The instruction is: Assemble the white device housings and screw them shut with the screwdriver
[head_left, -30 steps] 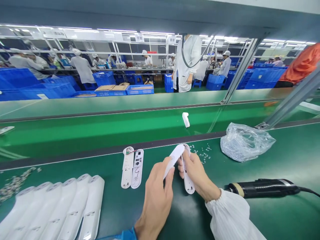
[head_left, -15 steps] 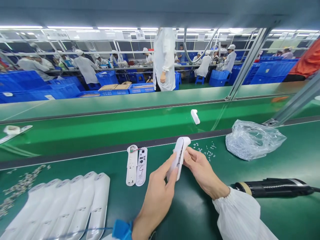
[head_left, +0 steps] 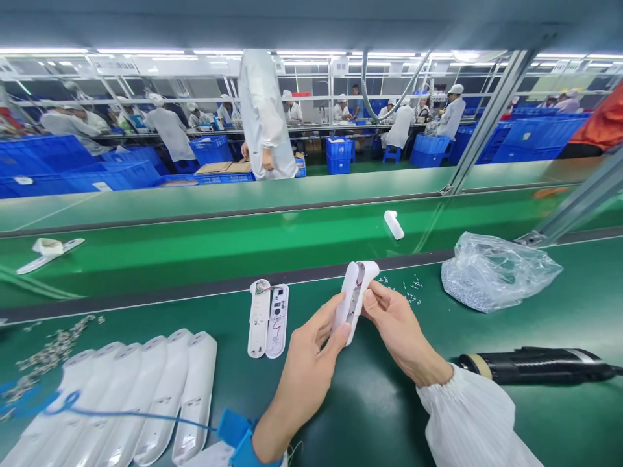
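Note:
A white plastic casing (head_left: 351, 299) is held up over the green bench, its two halves parted along a lengthwise gap that shows the inside. My left hand (head_left: 311, 370) grips the left half between thumb and fingers. My right hand (head_left: 402, 324) pinches the right half near its wider top end. To the left on the bench lies an opened casing (head_left: 259, 321), its two halves side by side, with small circuit parts and a red wire. Several white casings (head_left: 195, 395) lie in a row at the lower left. Small loose parts (head_left: 411, 285) are scattered beyond my right hand.
A black power screwdriver (head_left: 535, 365) lies at the right, below a clear bag of small parts (head_left: 496, 272). The green belt (head_left: 233, 240) carries white pieces. A blue wrist cord crosses the casings. People work beyond.
The casing's two halves have moved further apart, widening the gap. White pieces on the belt have shifted right. The standing person in white beyond the belt has moved left.

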`<state>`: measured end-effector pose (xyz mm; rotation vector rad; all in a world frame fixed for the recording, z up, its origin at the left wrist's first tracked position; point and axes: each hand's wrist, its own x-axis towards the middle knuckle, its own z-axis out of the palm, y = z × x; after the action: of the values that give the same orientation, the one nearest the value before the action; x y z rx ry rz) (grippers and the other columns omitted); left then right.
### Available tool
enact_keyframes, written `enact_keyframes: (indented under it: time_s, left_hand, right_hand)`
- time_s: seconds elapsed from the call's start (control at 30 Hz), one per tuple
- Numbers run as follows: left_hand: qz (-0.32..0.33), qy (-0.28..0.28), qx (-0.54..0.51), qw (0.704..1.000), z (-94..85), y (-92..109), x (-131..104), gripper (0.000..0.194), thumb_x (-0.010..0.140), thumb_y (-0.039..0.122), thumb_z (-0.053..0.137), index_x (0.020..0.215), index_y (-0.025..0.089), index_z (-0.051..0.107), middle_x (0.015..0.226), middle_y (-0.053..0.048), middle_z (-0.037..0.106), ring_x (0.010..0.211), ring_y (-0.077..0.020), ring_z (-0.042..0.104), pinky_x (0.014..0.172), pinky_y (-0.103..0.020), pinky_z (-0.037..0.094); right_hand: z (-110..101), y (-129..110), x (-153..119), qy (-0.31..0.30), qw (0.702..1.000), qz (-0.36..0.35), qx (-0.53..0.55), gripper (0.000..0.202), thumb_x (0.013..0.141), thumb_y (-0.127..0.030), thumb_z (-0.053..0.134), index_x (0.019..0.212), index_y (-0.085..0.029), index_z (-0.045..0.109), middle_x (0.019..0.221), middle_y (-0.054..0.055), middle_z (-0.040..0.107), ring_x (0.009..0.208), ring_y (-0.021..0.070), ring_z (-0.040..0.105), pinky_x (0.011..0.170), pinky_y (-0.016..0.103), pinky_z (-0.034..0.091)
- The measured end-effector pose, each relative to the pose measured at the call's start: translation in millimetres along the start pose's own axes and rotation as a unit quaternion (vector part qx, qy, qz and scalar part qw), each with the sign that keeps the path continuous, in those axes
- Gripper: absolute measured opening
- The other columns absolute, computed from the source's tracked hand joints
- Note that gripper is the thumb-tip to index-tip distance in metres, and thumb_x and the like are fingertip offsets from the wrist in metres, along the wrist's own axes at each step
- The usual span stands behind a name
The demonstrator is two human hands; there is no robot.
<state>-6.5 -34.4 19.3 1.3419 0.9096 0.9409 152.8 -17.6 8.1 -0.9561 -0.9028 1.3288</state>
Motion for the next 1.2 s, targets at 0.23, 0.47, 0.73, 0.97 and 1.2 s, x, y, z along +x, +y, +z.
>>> enact_keyframes:
  time_s: [0.23,0.47,0.73,0.97,1.2]
  left_hand:
    - [0.008,0.008,0.008,1.0,1.2,1.2,0.5,0.045,0.099,0.033,0.056,0.143,0.027,0.054,0.15,-0.003,0.053,0.14,-0.0233,0.048,0.116,-0.037,0.041]
    - [0.019,0.043,0.038,0.998,1.7,-3.2,0.2,0.041,0.098,0.032,0.057,0.139,0.028,0.058,0.146,-0.001,0.057,0.136,-0.0233,0.053,0.114,-0.035,0.044]
    - [0.014,0.03,0.021,0.999,2.1,0.5,0.2,0.04,0.099,0.032,0.057,0.139,0.03,0.058,0.147,0.001,0.056,0.137,-0.0216,0.052,0.113,-0.032,0.045]
    - [0.013,0.037,0.029,0.999,5.7,-2.2,-1.2,0.043,0.097,0.033,0.059,0.139,0.028,0.059,0.147,-0.002,0.057,0.137,-0.0251,0.051,0.113,-0.037,0.045]
    - [-0.033,0.023,-0.057,0.998,6.1,-8.0,1.7,0.054,0.094,0.036,0.064,0.145,0.024,0.052,0.145,-0.008,0.058,0.137,-0.029,0.051,0.111,-0.041,0.047]
  right_hand:
    - [-0.3,0.0,0.4,-0.004,1.0,-0.018,-0.01,0.048,0.085,-0.053,0.069,0.121,-0.021,0.07,0.113,0.008,0.072,0.1,0.0235,0.067,0.091,0.036,0.052]
    - [0.7,0.2,0.5,0.019,0.999,-0.032,-0.021,0.047,0.082,-0.054,0.072,0.116,-0.022,0.073,0.109,0.007,0.073,0.095,0.0237,0.067,0.088,0.035,0.052]
    - [-1.7,-0.7,-0.3,0.001,0.998,-0.044,-0.052,0.043,0.089,-0.051,0.066,0.121,-0.022,0.07,0.112,0.007,0.072,0.099,0.0237,0.066,0.089,0.034,0.051]
    - [0.0,0.9,-2.2,0.003,0.996,-0.048,-0.07,0.046,0.088,-0.054,0.065,0.122,-0.024,0.07,0.114,0.007,0.072,0.099,0.0248,0.067,0.089,0.036,0.052]
    - [4.0,2.6,-5.0,0.005,0.996,-0.027,-0.089,0.041,0.091,-0.05,0.063,0.122,-0.024,0.069,0.115,0.007,0.071,0.103,0.0225,0.066,0.088,0.032,0.052]
